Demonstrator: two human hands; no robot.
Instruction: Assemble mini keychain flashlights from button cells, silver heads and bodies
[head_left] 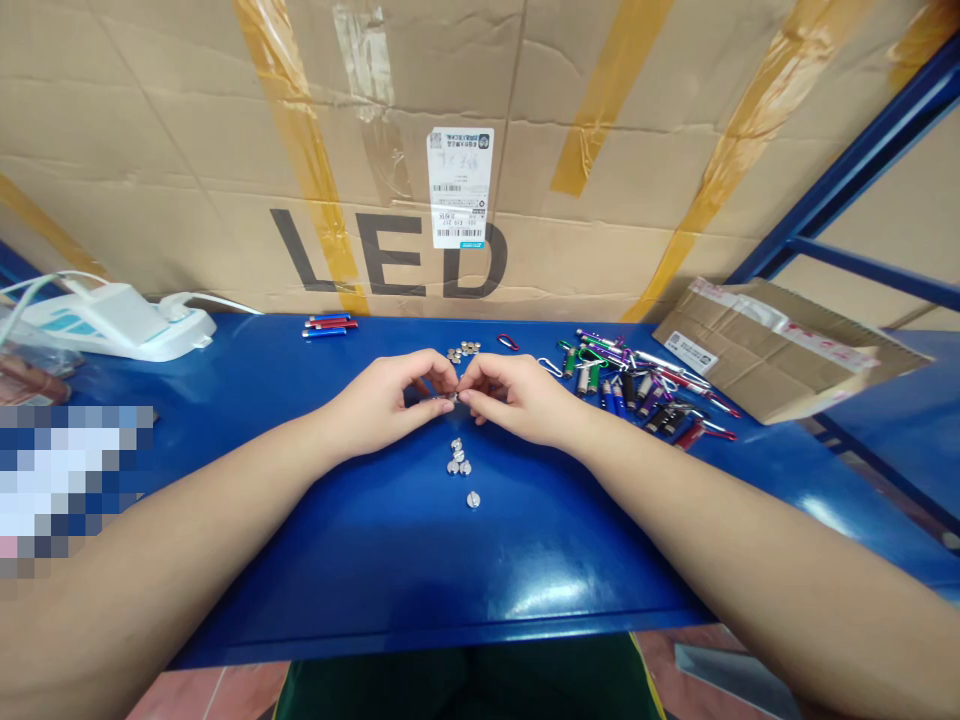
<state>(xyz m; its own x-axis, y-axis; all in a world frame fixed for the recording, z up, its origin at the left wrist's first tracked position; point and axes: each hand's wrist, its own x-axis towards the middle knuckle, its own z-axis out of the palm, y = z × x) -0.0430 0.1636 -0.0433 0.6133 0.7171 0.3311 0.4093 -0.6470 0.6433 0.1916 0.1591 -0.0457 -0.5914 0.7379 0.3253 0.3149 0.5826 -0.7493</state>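
Observation:
My left hand (394, 402) and my right hand (517, 395) meet over the middle of the blue table (420, 560). Both are closed, thumb against fingers, in a pinch on a small silvery metal piece (454, 397). The fingertips cover most of it, so its exact kind cannot be made out. Just in front of my hands lies a group of small round silvery metal pieces (460, 458). A single round metal piece (473, 500) lies nearer to me. Behind my fingers sits another cluster of small metal pieces (466, 350).
Right of my hands is a pile of coloured metal tubes with carabiners (630, 385), beside an open cardboard box (765, 350). A red carabiner (508, 342) and several red and blue tubes (328, 325) lie farther back. A white power strip (142, 325) stands left. A large carton (187, 150) closes the back.

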